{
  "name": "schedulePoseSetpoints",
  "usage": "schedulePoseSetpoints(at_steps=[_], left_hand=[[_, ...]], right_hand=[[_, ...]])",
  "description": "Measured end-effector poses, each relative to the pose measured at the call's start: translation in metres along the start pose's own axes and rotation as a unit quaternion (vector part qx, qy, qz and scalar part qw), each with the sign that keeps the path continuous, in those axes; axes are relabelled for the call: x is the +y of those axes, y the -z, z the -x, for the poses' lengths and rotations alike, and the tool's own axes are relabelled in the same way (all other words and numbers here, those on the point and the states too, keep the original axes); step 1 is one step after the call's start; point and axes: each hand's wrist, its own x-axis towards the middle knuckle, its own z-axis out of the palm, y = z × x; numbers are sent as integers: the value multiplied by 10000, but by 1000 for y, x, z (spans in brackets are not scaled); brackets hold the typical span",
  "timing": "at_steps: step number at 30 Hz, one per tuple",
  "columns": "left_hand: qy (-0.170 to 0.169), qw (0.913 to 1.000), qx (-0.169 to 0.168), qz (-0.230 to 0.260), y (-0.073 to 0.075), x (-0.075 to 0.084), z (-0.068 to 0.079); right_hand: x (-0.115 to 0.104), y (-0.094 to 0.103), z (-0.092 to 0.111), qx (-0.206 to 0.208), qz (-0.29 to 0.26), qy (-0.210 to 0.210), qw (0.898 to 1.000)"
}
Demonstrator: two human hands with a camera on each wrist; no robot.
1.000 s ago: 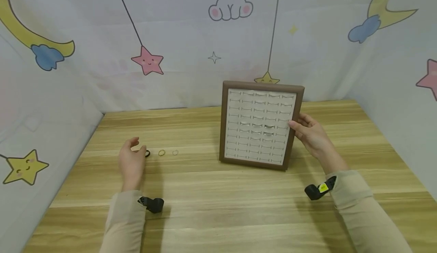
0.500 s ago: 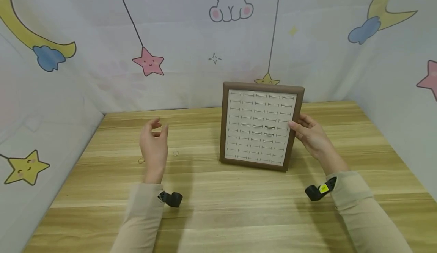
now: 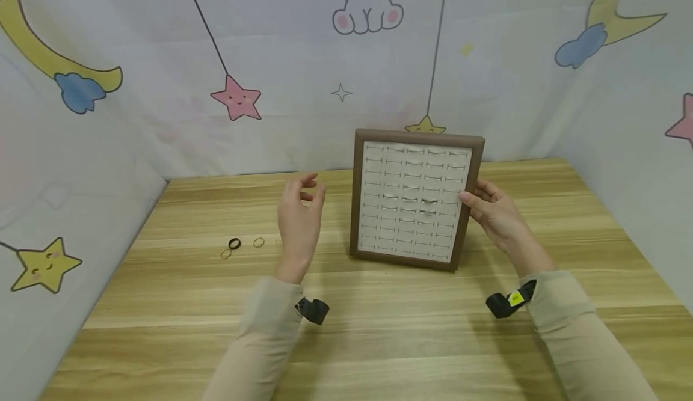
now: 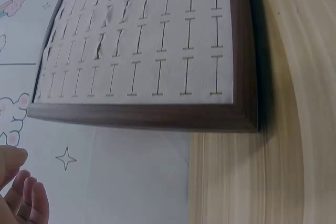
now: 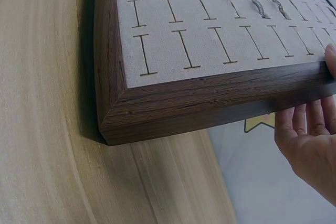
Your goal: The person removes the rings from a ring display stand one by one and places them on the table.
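A ring display board with a brown frame and a pale slotted face leans upright, tilted back. My right hand grips its right edge, thumb on the front and fingers behind; the right wrist view shows this hand too. Two silver rings sit in the slots. My left hand hovers left of the board, apart from it, fingers loosely bent; nothing shows between them in the left wrist view, where the hand is partly cut off. A black ring and gold rings lie on the table.
The wood-grain table meets a white cloth backdrop printed with stars and moons at its back and sides. A thin ring beside the left hand is mostly hidden by it.
My left hand has moved right from the rings toward the board, uncovering the black ring and a gold one. The right hand and the board have stayed in place.
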Motion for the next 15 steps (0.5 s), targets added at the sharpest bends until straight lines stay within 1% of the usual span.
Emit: schedulePoseSetpoints(at_steps=[5,7,10,15], left_hand=[[-112,9995,-291,-56,-18,14,3],[-195,9990,-373,-139,-25,17,4],[-424,9973,-485,-340,-33,22,8],[-728,9923,-820,-569,-47,28,16]], right_hand=[[-1,0,0,22,223,-89,9997],[0,0,0,25,130,-79,9999],[0,0,0,14,3,-1,10000],[0,0,0,-15,-175,82,9998]])
